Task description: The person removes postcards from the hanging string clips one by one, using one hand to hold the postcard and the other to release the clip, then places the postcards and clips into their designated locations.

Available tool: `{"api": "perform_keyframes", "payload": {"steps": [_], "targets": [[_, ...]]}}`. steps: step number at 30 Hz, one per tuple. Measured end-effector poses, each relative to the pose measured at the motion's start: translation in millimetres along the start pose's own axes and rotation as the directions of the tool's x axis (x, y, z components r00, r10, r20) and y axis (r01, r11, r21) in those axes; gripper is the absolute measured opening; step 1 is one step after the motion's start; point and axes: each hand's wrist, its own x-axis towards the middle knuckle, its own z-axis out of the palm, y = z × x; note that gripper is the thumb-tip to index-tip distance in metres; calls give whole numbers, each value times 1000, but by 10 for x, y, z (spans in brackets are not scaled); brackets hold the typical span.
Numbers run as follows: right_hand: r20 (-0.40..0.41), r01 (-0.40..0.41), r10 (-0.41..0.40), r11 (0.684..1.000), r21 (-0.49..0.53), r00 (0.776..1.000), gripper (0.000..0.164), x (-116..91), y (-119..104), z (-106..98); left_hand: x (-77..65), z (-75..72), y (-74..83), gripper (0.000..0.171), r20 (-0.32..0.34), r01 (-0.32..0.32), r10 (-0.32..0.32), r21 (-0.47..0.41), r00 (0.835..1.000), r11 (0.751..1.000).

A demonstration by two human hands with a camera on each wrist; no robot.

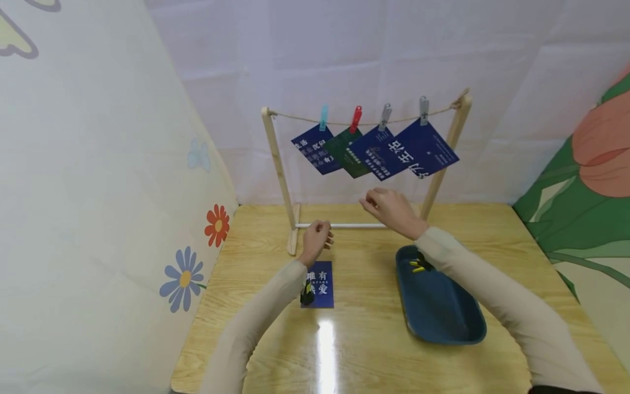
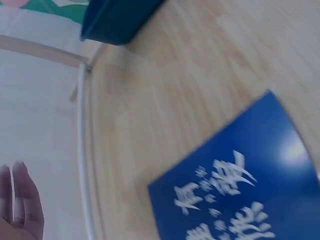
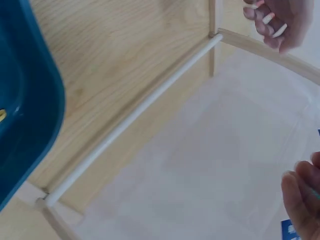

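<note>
Four cards hang from a cord, among them a dark-blue card [image 1: 425,148] under a grey clothespin [image 1: 424,111] and a green card [image 1: 346,153] under a red clothespin [image 1: 356,119]. My right hand [image 1: 391,210] is raised just below them, fingers loosely bent, with no held thing showing. In the right wrist view, part of this hand [image 3: 302,192] is cut off at the edge. My left hand [image 1: 316,241] hovers lower by the frame's left foot, fingers loosely curled around nothing. Beneath its wrist lies a blue card [image 1: 323,273] with white characters.
A wooden stand [image 1: 280,164] with a white bottom rod [image 1: 351,225] bears the cord. To the right sits a dark-blue tray [image 1: 443,312], holding a yellow item [image 1: 417,266], partly beneath my right forearm. White cloth [image 1: 315,49] hangs behind the stand.
</note>
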Motion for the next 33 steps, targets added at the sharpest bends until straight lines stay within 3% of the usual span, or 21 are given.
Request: {"api": "perform_keyframes", "payload": {"steps": [6, 18, 33], "targets": [[-27, 11, -11, 1000, 7, 1000, 22, 133, -77, -6, 160, 88, 112, 26, -67, -6, 2, -63, 998, 998], [-93, 41, -42, 999, -11, 995, 24, 417, -218, -97, 490, 51, 443, 37, -87, -115, 106, -97, 990, 989], [-169, 110, -117, 992, -54, 979, 29, 820, -368, -269, 569, 96, 650, 34, -143, -97, 79, -129, 987, 987]]}}
